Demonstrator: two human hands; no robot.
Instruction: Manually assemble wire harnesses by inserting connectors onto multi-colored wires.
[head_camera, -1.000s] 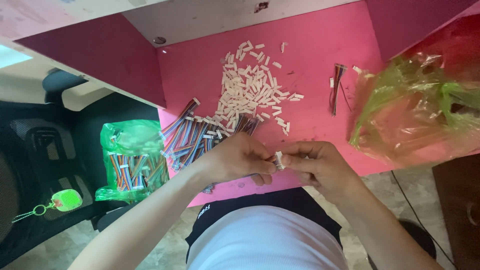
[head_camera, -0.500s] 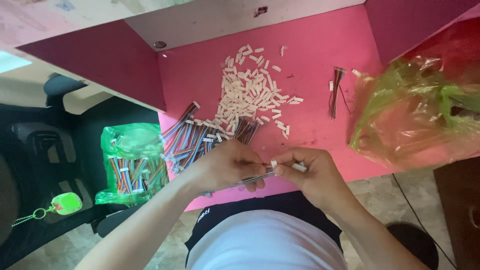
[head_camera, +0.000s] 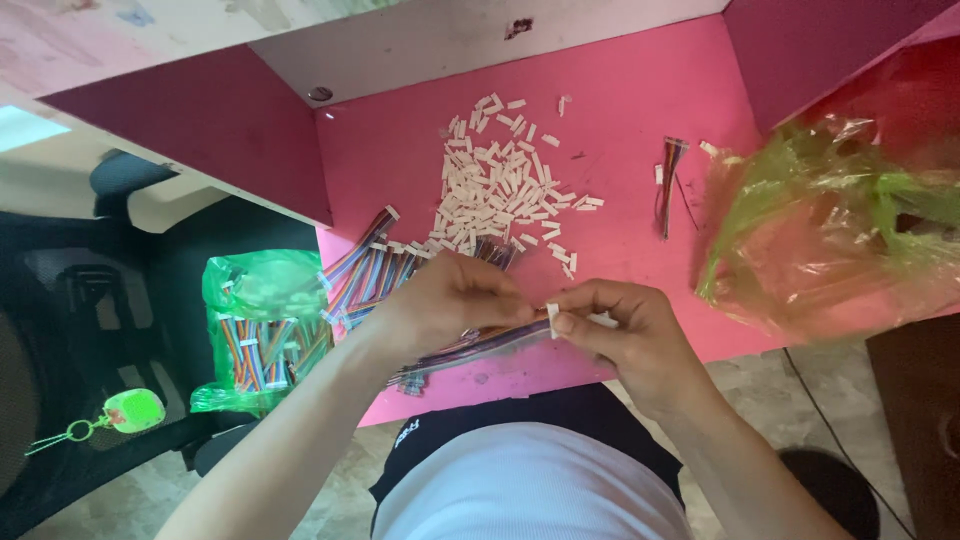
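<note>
Near the pink table's (head_camera: 640, 130) front edge, my left hand (head_camera: 450, 300) pinches the limp, light ribbon cable (head_camera: 490, 343); my right hand (head_camera: 625, 325) fingertips close on its small white connector (head_camera: 552, 320), best gripped there.

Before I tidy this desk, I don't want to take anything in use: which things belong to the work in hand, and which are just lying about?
In use: left hand and right hand holding a ribbon cable and white connector; connector pile; cable heap.

Lying about: keyring; chair; the clear bag and bag of cables are untouched.
</note>
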